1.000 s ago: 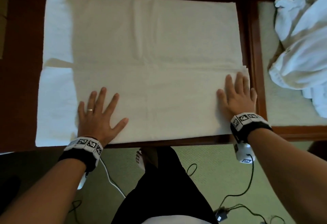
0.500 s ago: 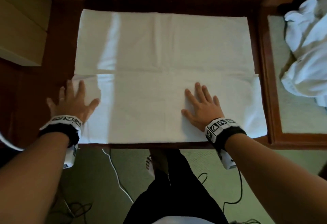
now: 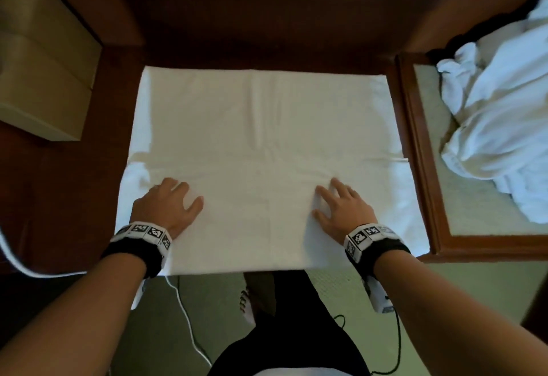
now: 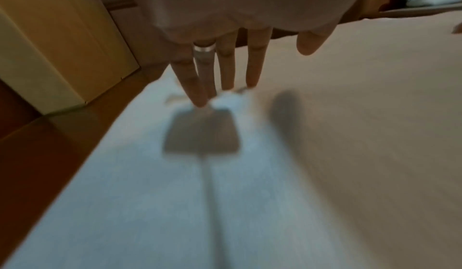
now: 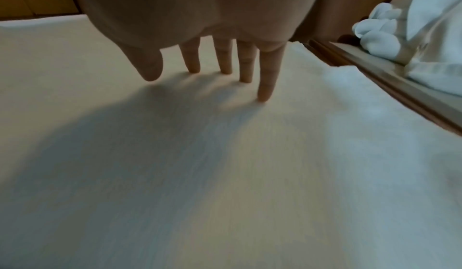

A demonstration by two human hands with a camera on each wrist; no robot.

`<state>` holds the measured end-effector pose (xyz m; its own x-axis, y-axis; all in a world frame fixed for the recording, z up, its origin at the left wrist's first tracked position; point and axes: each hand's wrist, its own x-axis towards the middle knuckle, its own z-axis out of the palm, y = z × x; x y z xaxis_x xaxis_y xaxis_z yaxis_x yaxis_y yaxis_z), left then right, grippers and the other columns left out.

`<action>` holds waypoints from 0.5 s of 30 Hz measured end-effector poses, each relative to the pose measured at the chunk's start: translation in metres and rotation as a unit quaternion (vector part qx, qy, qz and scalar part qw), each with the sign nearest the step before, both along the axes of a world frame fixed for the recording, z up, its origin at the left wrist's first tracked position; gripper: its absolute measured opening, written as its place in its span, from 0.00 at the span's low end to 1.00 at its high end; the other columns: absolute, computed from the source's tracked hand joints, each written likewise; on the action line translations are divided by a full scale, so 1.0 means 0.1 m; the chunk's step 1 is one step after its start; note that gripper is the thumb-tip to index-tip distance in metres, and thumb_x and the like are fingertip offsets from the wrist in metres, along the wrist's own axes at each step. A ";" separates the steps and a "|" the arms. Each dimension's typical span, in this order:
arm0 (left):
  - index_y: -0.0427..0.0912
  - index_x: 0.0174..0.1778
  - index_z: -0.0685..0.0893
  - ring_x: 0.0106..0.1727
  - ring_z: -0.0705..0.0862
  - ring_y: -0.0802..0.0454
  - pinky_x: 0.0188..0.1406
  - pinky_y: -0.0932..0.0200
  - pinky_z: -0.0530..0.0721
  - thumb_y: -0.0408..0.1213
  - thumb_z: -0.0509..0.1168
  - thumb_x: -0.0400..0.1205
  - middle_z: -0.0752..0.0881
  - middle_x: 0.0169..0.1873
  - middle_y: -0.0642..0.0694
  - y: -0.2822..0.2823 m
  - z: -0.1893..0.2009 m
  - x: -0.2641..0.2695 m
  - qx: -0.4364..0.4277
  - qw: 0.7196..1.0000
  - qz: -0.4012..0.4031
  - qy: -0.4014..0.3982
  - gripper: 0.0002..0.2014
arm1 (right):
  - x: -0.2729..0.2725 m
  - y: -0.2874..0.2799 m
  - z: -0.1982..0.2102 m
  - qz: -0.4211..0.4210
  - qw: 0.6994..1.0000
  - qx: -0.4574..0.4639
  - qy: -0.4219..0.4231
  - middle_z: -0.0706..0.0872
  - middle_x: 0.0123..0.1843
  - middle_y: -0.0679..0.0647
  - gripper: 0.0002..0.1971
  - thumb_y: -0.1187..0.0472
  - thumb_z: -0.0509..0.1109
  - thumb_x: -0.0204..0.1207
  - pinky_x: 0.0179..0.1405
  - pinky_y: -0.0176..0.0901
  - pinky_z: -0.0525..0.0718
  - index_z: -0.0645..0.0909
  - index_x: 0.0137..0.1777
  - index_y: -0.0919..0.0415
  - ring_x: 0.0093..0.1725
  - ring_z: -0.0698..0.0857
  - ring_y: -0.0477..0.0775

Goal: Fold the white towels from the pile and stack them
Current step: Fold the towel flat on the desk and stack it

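Note:
A white towel [image 3: 267, 126] lies spread flat on the dark wooden table [image 3: 68, 197], with a fold edge running across its middle. My left hand [image 3: 169, 200] rests on its near left part, fingers straight and touching the cloth [image 4: 325, 115] at the tips. My right hand [image 3: 338, 206] rests on the near right part, fingers spread and straight on the towel [image 5: 225, 174]. The pile of white towels [image 3: 501, 126] lies crumpled on the side surface to the right; it also shows at the edge of the right wrist view as a heap [image 5: 425, 36].
A tan cardboard box [image 3: 41, 64] stands at the back left of the table. A raised wooden frame [image 3: 421, 153] borders the towel's right edge. Cables [image 3: 184, 316] trail over the green carpet below, beside my legs.
My left hand slid from the towel's left edge inward onto the cloth. My right hand stays on the near right part. The head view has pulled back and shifted.

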<state>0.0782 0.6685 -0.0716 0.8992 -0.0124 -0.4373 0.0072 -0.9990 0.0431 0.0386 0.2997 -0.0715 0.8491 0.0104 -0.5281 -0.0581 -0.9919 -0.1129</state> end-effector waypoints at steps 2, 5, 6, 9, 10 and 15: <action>0.49 0.63 0.82 0.61 0.83 0.40 0.55 0.47 0.79 0.63 0.54 0.84 0.81 0.64 0.44 -0.06 0.11 0.31 0.032 0.999 -0.017 0.019 0.24 | 0.28 -0.04 0.09 0.001 0.999 -0.009 -0.031 0.74 0.73 0.54 0.22 0.42 0.60 0.81 0.60 0.56 0.83 0.76 0.71 0.49 0.67 0.80 0.64; 0.51 0.63 0.82 0.60 0.85 0.40 0.54 0.49 0.80 0.61 0.57 0.84 0.85 0.62 0.43 -0.12 0.20 0.86 0.066 0.996 -0.034 0.057 0.22 | 0.86 -0.18 0.14 -0.009 1.000 -0.008 -0.016 0.82 0.62 0.57 0.18 0.46 0.59 0.82 0.56 0.53 0.84 0.82 0.62 0.55 0.58 0.84 0.66; 0.52 0.63 0.82 0.60 0.85 0.39 0.55 0.49 0.80 0.61 0.58 0.84 0.85 0.63 0.43 -0.15 0.22 1.05 0.060 0.996 -0.025 0.064 0.21 | 1.07 -0.24 0.14 -0.015 1.000 -0.006 -0.014 0.84 0.61 0.59 0.17 0.48 0.60 0.82 0.56 0.53 0.84 0.83 0.61 0.56 0.58 0.85 0.66; 0.52 0.66 0.82 0.65 0.82 0.38 0.61 0.45 0.81 0.58 0.61 0.84 0.83 0.68 0.44 -0.25 0.22 1.59 0.002 0.998 0.023 0.059 0.20 | 1.66 -0.41 0.09 -0.031 0.999 0.006 -0.029 0.84 0.61 0.60 0.15 0.53 0.61 0.83 0.58 0.53 0.84 0.83 0.62 0.58 0.59 0.84 0.66; 0.52 0.70 0.81 0.68 0.81 0.38 0.65 0.43 0.80 0.57 0.62 0.85 0.81 0.71 0.45 -0.29 0.20 1.76 -0.008 0.998 0.028 0.051 0.21 | 1.83 -0.48 0.06 -0.033 0.998 0.015 -0.042 0.83 0.63 0.59 0.15 0.55 0.61 0.83 0.59 0.54 0.83 0.82 0.64 0.58 0.60 0.83 0.65; 0.51 0.83 0.69 0.79 0.71 0.37 0.74 0.37 0.73 0.52 0.62 0.86 0.69 0.82 0.45 -0.32 -0.02 2.48 -0.005 1.000 0.002 -0.011 0.28 | 2.58 -0.79 -0.09 -0.030 0.994 -0.003 -0.100 0.69 0.80 0.58 0.29 0.65 0.64 0.78 0.73 0.62 0.74 0.68 0.80 0.54 0.77 0.70 0.64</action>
<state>0.3261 0.6361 -0.0737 0.9089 -0.0125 -0.4168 0.0105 -0.9985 0.0528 0.2965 0.2207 -0.0810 0.9365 -0.0454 -0.3476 -0.0932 -0.9881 -0.1221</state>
